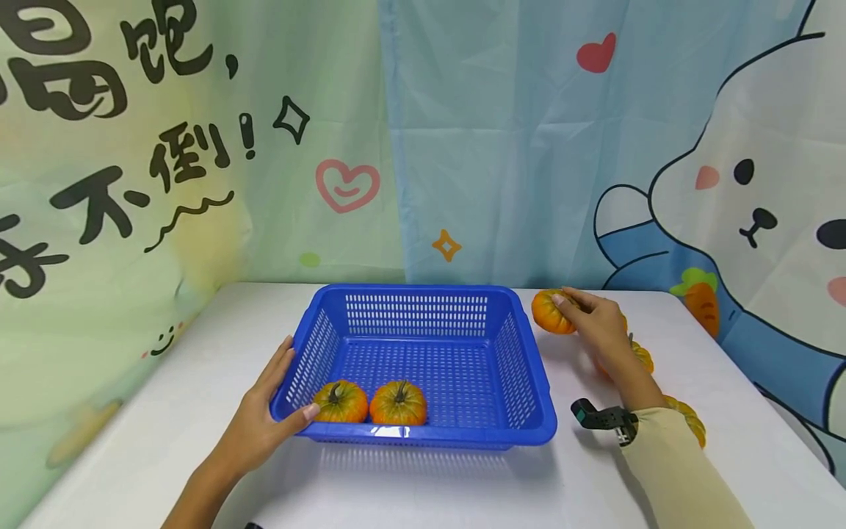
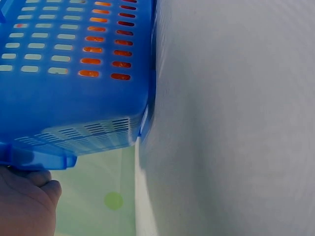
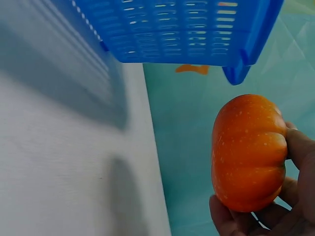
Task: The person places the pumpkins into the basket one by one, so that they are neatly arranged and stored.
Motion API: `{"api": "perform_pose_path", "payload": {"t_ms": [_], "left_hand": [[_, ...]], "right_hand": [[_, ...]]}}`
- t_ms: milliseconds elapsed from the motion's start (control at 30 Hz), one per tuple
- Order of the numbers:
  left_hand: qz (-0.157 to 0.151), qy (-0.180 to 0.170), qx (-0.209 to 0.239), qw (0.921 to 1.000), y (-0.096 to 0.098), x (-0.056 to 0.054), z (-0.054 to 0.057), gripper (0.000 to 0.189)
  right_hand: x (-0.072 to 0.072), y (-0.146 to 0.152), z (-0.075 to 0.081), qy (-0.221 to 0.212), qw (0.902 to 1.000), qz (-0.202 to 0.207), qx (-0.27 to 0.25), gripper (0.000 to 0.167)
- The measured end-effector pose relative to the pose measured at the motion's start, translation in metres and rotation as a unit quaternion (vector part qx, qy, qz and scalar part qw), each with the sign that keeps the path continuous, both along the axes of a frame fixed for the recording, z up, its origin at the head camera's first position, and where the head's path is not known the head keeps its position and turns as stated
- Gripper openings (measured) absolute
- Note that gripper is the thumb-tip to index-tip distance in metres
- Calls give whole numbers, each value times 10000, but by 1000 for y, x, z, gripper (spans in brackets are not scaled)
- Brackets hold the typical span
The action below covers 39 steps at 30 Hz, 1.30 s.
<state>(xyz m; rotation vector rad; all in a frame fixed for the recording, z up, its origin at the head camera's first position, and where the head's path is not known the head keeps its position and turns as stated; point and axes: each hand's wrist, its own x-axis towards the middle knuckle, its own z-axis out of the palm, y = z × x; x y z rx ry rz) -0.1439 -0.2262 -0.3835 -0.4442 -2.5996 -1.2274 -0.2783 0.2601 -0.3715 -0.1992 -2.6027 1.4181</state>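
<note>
A blue plastic basket (image 1: 423, 435) stands on the white table, with two small orange-green pumpkins (image 1: 399, 403) (image 1: 340, 402) side by side at its front left. My left hand (image 1: 254, 426) holds the basket's left front corner, thumb over the front rim beside a pumpkin and fingers along the left side. Below the rim in the left wrist view, part of this hand (image 2: 29, 201) shows. My right hand (image 1: 598, 323) grips another pumpkin (image 1: 552, 312) just right of the basket's back right corner. In the right wrist view this pumpkin (image 3: 249, 152) is clear of the table, thumb and fingers around it.
More pumpkins (image 1: 641, 357) (image 1: 689, 419) lie on the table (image 1: 747, 411) to the right, partly hidden behind my right hand and forearm. A printed curtain (image 1: 463, 147) hangs right behind the table's back edge and down the left side.
</note>
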Motion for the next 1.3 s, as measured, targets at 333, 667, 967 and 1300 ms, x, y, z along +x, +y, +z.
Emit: {"api": "perform_pose_path", "payload": {"t_ms": [333,667,967,1300], "left_hand": [[2,3,30,10000,0,1,-1,87],[25,19,-14,10000,1,2,1,87],[41,12,-31,10000,2,2,1,86],[18,15,-1,10000,1,2,0,86]], "right_hand": [[1,-4,15,231,9992,266,-205,82],[5,-11,35,415,9948,829,-421,78],[8,-22,48,289,9842,1699,-410,73],[13,-41,60,354,9653,2552,-425,59]]}}
